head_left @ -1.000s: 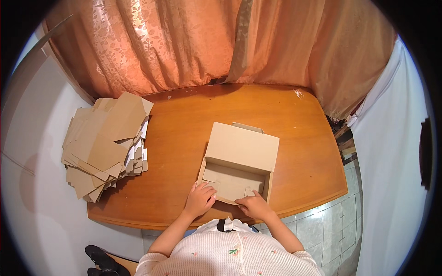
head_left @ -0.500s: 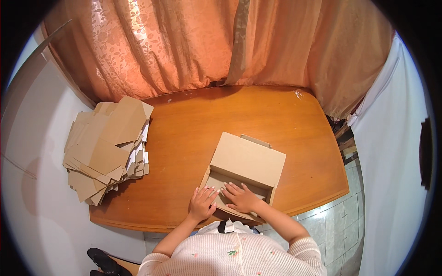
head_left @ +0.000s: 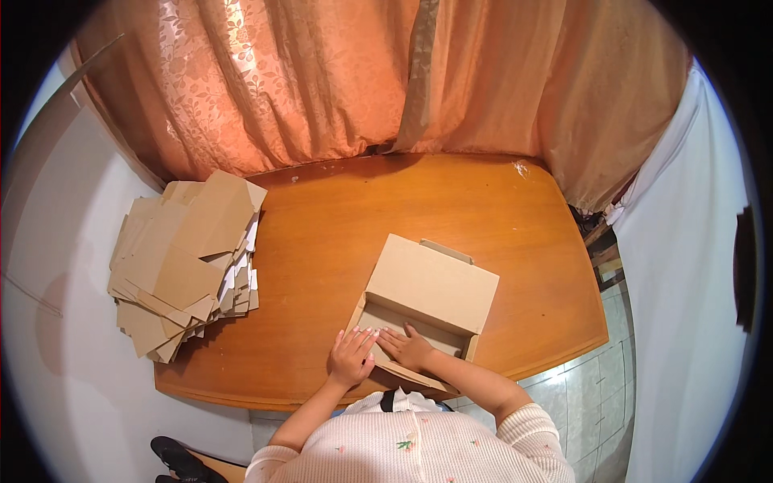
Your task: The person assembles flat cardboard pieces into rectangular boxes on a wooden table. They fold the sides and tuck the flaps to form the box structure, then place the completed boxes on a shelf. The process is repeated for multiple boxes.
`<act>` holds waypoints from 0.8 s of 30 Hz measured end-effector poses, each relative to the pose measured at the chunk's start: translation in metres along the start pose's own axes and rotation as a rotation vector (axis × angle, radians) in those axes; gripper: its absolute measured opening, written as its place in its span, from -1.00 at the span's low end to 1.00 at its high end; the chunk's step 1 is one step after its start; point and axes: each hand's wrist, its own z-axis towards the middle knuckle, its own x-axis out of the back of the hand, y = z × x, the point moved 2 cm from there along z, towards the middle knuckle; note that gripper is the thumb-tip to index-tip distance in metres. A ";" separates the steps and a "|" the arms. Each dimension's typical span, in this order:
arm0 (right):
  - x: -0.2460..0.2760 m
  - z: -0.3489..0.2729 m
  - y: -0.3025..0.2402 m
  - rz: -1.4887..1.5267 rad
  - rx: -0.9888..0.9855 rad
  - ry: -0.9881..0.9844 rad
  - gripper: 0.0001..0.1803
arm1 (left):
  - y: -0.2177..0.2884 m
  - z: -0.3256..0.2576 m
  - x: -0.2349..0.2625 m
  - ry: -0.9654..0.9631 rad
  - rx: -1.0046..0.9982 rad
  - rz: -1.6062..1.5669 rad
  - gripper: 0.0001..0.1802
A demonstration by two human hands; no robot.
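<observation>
Cardboard box (head_left: 423, 317), lid raised, right here on the wooden table (head_left: 322, 241)! Left hand (head_left: 352, 359) at the box's near-left corner, palm down, fingers outstretched, gripping nothing visible. Right hand (head_left: 411, 351) dips inside the box, flat, fingers extended, grasping nothing either. Left of the box, a messy cardboard stack (head_left: 189, 258); far beyond the box, orange curtains (head_left: 322, 80).

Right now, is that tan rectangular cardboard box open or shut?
Open: the tan rectangular cardboard box has its lid folded back on the far side, baring the interior under the right hand.
</observation>
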 end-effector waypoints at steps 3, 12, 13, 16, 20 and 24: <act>0.012 0.002 -0.002 -0.019 -0.029 -0.040 -0.23 | 0.001 0.002 0.000 0.002 0.018 0.003 -0.52; -0.005 0.031 -0.003 -0.033 -0.048 0.143 -0.27 | 0.003 0.005 0.003 0.008 0.061 0.000 -0.52; -0.005 0.032 -0.002 0.040 -0.047 0.162 -0.28 | 0.004 0.005 0.004 0.016 0.056 0.008 -0.51; 0.015 0.030 -0.001 0.126 -0.029 0.051 -0.27 | 0.004 0.005 0.005 0.020 0.065 0.020 -0.51; 0.033 0.031 0.001 0.228 -0.048 -0.056 -0.24 | 0.006 0.005 0.005 0.020 0.069 0.029 -0.51; 0.016 0.037 -0.008 0.140 -0.098 -0.053 -0.24 | 0.005 0.005 0.006 0.000 0.065 0.034 -0.51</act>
